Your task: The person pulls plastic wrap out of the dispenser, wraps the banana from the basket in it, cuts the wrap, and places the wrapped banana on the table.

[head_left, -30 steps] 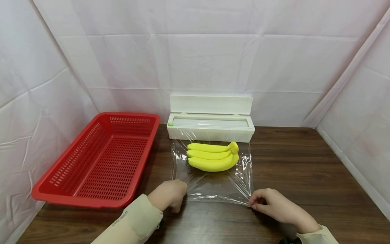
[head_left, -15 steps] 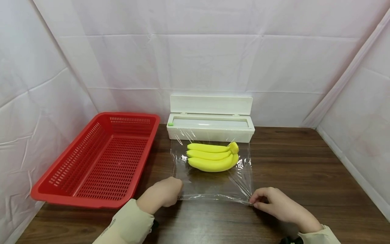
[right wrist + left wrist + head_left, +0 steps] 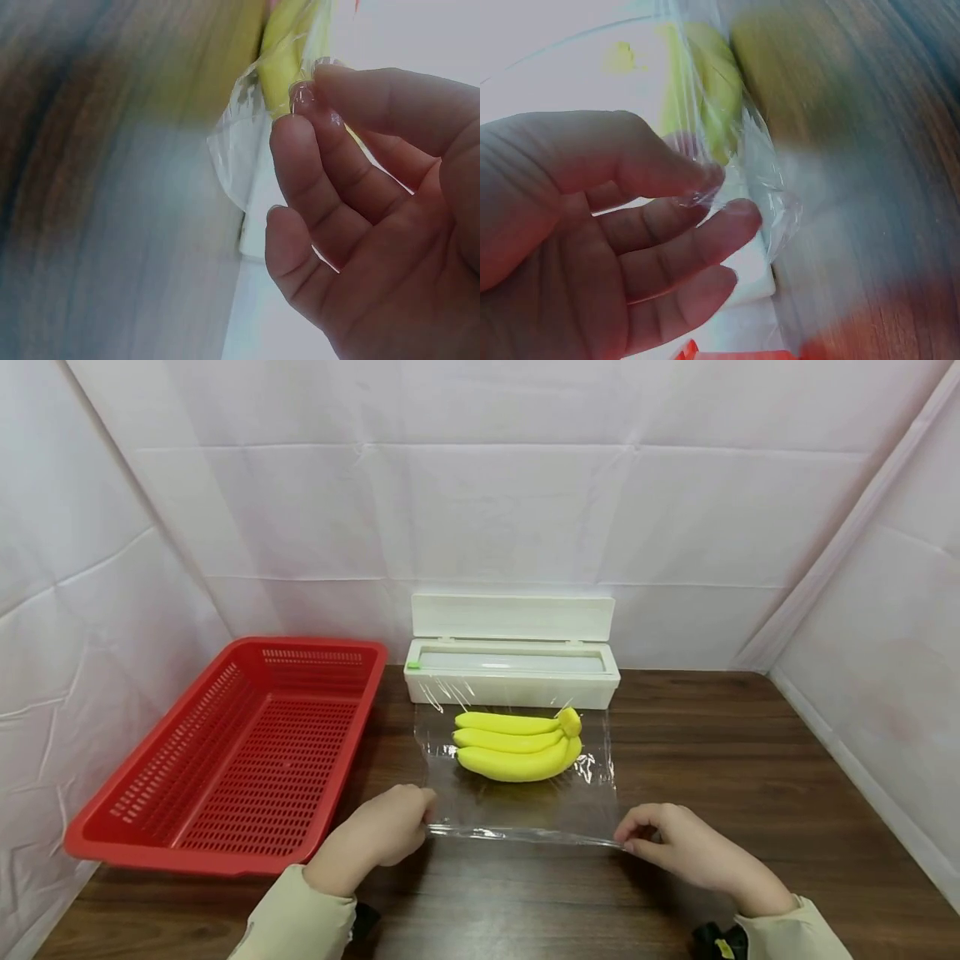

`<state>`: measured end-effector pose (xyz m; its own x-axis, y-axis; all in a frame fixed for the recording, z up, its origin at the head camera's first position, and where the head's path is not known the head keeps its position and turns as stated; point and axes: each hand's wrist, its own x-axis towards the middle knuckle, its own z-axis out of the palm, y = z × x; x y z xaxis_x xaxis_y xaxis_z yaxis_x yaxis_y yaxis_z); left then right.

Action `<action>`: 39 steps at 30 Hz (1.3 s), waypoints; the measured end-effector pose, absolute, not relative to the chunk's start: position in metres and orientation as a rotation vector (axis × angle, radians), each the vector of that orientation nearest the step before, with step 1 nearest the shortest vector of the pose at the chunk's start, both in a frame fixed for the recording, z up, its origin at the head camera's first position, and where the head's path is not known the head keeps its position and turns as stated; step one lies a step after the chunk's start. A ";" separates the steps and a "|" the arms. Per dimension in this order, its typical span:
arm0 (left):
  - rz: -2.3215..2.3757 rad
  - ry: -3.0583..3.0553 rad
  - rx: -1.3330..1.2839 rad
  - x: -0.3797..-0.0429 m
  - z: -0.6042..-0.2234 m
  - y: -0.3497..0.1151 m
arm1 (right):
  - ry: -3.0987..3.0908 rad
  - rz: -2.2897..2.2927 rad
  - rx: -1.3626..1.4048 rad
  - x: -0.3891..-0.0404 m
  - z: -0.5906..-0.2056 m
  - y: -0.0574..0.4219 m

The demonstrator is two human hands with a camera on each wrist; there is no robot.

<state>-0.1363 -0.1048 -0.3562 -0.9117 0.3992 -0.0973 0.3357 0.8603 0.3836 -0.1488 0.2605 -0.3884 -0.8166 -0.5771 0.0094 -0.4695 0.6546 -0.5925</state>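
Observation:
A sheet of clear plastic wrap (image 3: 525, 810) stretches from a white wrap dispenser (image 3: 513, 687) toward me. On the sheet lies a bunch of yellow bananas (image 3: 517, 764), stem end to the right. My left hand (image 3: 382, 828) pinches the near left corner of the wrap between thumb and fingers, as the left wrist view shows. At the near right corner, my right hand (image 3: 678, 852) pinches the film with thumb and fingertips. The near edge runs taut between both hands. In the right wrist view the bananas (image 3: 281, 64) show behind the film.
A red plastic basket (image 3: 330, 802) with slotted walls stands on the left of the dark wooden table (image 3: 720, 743). The dispenser's lid (image 3: 513, 617) is raised, with a small green piece (image 3: 414, 666) at its body's left end. White fabric (image 3: 495, 518) encloses the back and sides.
My left hand has moved left and slightly up and now holds the left corner. My right hand has risen a little. The near edge of the wrap has straightened and come up.

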 end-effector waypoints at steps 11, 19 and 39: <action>0.619 3.003 0.704 -0.139 -0.353 -0.113 | 2.776 -0.915 -0.832 -0.153 -0.381 0.260; 0.640 3.110 0.667 -0.141 -0.347 -0.111 | 2.899 -0.969 -0.783 -0.159 -0.378 0.261; 0.716 3.401 0.381 -0.152 -0.345 -0.101 | 3.154 -1.102 -0.810 -0.173 -0.375 0.255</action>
